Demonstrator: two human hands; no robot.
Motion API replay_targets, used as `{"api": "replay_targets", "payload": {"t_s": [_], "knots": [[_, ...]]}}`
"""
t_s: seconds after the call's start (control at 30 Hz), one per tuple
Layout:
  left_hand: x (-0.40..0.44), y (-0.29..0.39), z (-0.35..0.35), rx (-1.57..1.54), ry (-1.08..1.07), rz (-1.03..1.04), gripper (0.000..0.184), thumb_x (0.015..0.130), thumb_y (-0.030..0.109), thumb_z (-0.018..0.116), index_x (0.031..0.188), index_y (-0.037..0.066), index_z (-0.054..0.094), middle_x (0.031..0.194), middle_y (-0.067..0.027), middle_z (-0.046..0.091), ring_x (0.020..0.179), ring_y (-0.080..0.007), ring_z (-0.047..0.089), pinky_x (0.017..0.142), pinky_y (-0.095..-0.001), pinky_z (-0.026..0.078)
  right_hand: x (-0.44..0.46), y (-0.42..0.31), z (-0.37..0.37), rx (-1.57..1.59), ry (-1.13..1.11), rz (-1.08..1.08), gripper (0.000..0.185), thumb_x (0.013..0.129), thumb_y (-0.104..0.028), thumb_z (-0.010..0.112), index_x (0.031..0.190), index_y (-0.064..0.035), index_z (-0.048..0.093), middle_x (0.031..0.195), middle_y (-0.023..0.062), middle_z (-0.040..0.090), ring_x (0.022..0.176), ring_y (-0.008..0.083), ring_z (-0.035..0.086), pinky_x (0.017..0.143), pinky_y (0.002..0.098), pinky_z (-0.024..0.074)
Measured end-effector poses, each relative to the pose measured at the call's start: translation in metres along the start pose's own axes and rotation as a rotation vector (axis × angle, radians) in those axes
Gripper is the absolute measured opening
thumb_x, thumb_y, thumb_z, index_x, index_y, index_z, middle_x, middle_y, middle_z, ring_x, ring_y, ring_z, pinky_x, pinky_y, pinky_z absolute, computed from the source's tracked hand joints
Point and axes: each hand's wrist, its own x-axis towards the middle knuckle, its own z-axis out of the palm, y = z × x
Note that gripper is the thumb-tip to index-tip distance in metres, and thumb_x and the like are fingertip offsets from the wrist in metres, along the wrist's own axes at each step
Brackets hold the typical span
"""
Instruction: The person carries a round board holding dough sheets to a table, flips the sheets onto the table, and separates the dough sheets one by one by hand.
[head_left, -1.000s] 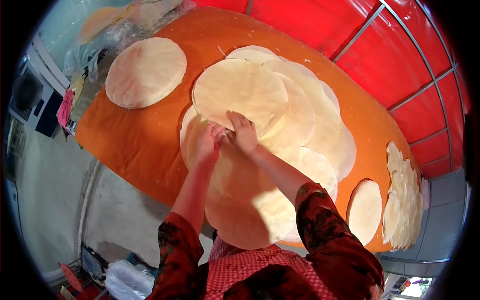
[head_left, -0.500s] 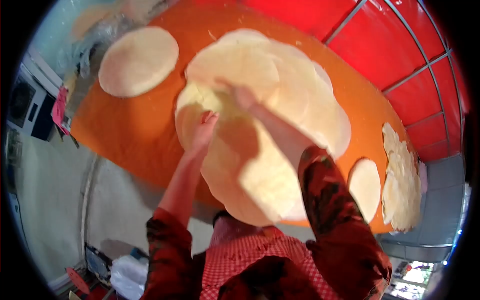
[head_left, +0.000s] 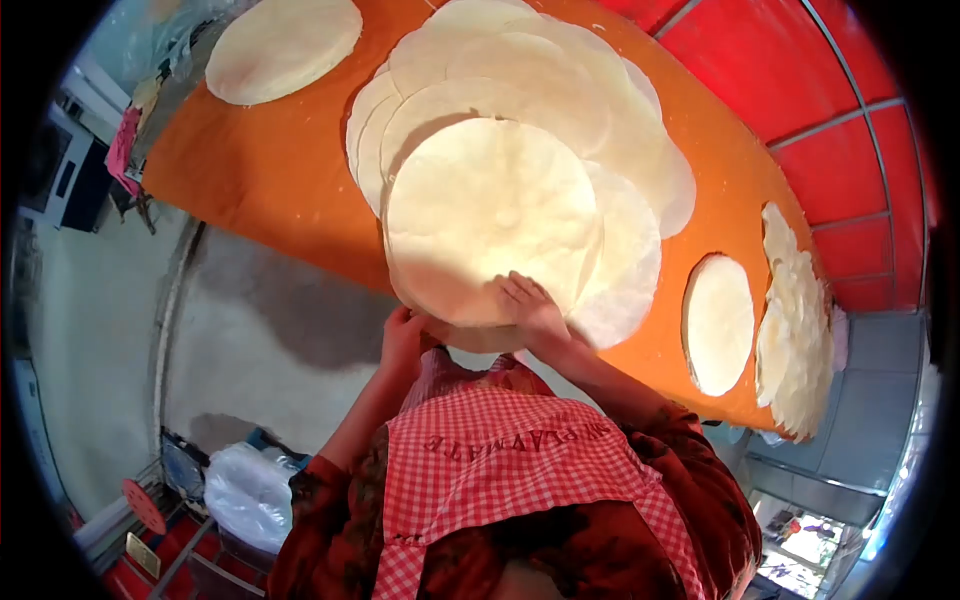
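A round, thin dough sheet [head_left: 490, 215] lies uppermost at the near side of a spread of overlapping pale dough sheets [head_left: 540, 85]. My left hand [head_left: 404, 338] is at its near left rim, over the table's front edge, with fingers closed on the border. Part of those fingers is hidden. On the near right part of the same sheet, my right hand [head_left: 535, 310] rests palm down, fingers stretched out on the surface. The sheet's near rim hangs slightly past the table edge, close to my checked apron [head_left: 520, 440].
The orange tabletop [head_left: 270, 190] carries a round dough stack [head_left: 285, 50] at the far left and another round stack [head_left: 718, 325] at the right. Beyond it lies a ragged-edged pile of sheets [head_left: 790, 325]. Red tiles [head_left: 770, 70] border the back. A plastic-covered bin [head_left: 245, 495] stands below left.
Both hands have come back from the middle of the spread to its near edge. A round sheet now lies flat on top there, where a folded area was. The view has tilted down.
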Motion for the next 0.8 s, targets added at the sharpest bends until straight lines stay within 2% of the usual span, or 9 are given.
{"api": "replay_targets", "payload": {"t_s": [0.2, 0.33, 0.37, 0.47, 0.57, 0.67, 0.77, 0.8], "knots": [[0.007, -0.018, 0.002, 0.002, -0.02, 0.02, 0.029, 0.082, 0.004, 0.051, 0.111, 0.003, 0.053, 0.102, -0.0089, 0.063, 0.089, -0.0229, 0.063, 0.075, -0.0344, 0.054, -0.008, -0.021, -0.002, -0.001, 0.118, 0.074, 0.039, 0.074, -0.009, 0.052, 0.113, -0.0031, 0.058, 0.119, 0.0127, 0.057, 0.114, 0.0302, 0.052, 0.097, 0.0406, 0.0401], [0.004, -0.017, 0.006, 0.0, -0.068, 0.041, 0.028, 0.084, 0.006, 0.05, 0.112, 0.003, 0.054, 0.107, -0.009, 0.063, 0.091, -0.0228, 0.064, 0.075, -0.0346, 0.054, -0.012, -0.039, 0.0, 0.056, 0.209, 0.151, 0.047, 0.068, -0.012, 0.064, 0.114, -0.0048, 0.057, 0.119, 0.0123, 0.056, 0.114, 0.0294, 0.05, 0.097, 0.04, 0.0386], [0.0, -0.013, 0.008, 0.061, -0.021, 0.03, 0.026, 0.085, 0.009, 0.051, 0.109, 0.0, 0.055, 0.109, -0.0108, 0.062, 0.089, -0.0213, 0.064, 0.076, -0.0362, 0.054, -0.014, -0.039, 0.004, 0.044, 0.21, 0.158, 0.053, 0.064, -0.013, 0.069, 0.115, -0.0052, 0.056, 0.119, 0.0113, 0.056, 0.115, 0.0293, 0.048, 0.098, 0.0401, 0.0372], [-0.011, -0.008, 0.018, -0.06, -0.128, 0.073, 0.028, 0.087, 0.005, 0.049, 0.114, -0.001, 0.053, 0.11, -0.0121, 0.062, 0.096, -0.0238, 0.064, 0.083, -0.0381, 0.053, -0.013, -0.046, -0.002, 0.108, 0.199, 0.196, 0.053, 0.065, -0.013, 0.068, 0.116, -0.0047, 0.054, 0.121, 0.0108, 0.055, 0.116, 0.0296, 0.047, 0.098, 0.04, 0.0366], [-0.013, -0.005, 0.018, -0.052, -0.173, 0.051, 0.032, 0.088, 0.003, 0.046, 0.12, 0.002, 0.049, 0.119, -0.0116, 0.058, 0.106, -0.0259, 0.06, 0.087, -0.0391, 0.05, -0.016, -0.046, 0.012, -0.005, 0.202, 0.161, 0.055, 0.066, -0.013, 0.067, 0.119, -0.0043, 0.053, 0.124, 0.0112, 0.053, 0.119, 0.0297, 0.046, 0.099, 0.0402, 0.0358], [-0.008, -0.004, 0.012, -0.045, -0.222, 0.034, 0.032, 0.089, 0.002, 0.043, 0.121, -0.001, 0.048, 0.121, -0.013, 0.056, 0.109, -0.0282, 0.058, 0.092, -0.0423, 0.048, -0.019, -0.052, 0.009, 0.008, 0.164, 0.188, 0.054, 0.068, -0.013, 0.065, 0.12, -0.004, 0.053, 0.127, 0.0111, 0.051, 0.121, 0.0296, 0.044, 0.1, 0.0403, 0.035], [-0.002, -0.003, 0.007, -0.072, -0.164, -0.025, 0.035, 0.089, -0.001, 0.039, 0.124, -0.002, 0.045, 0.123, -0.0146, 0.054, 0.113, -0.0304, 0.055, 0.097, -0.0452, 0.044, -0.018, -0.054, 0.012, -0.01, 0.129, 0.201, 0.059, 0.069, -0.017, 0.066, 0.124, -0.0035, 0.05, 0.128, 0.0119, 0.05, 0.123, 0.0304, 0.042, 0.101, 0.0421, 0.0335], [0.0, -0.002, 0.006, -0.098, -0.216, -0.045, 0.036, 0.089, -0.001, 0.039, 0.125, -0.003, 0.044, 0.125, -0.0151, 0.053, 0.115, -0.031, 0.053, 0.099, -0.0458, 0.043, -0.017, -0.057, 0.008, 0.009, 0.125, 0.212, 0.061, 0.069, -0.018, 0.067, 0.125, -0.0033, 0.049, 0.129, 0.0122, 0.049, 0.124, 0.0308, 0.041, 0.101, 0.0426, 0.033]]}}
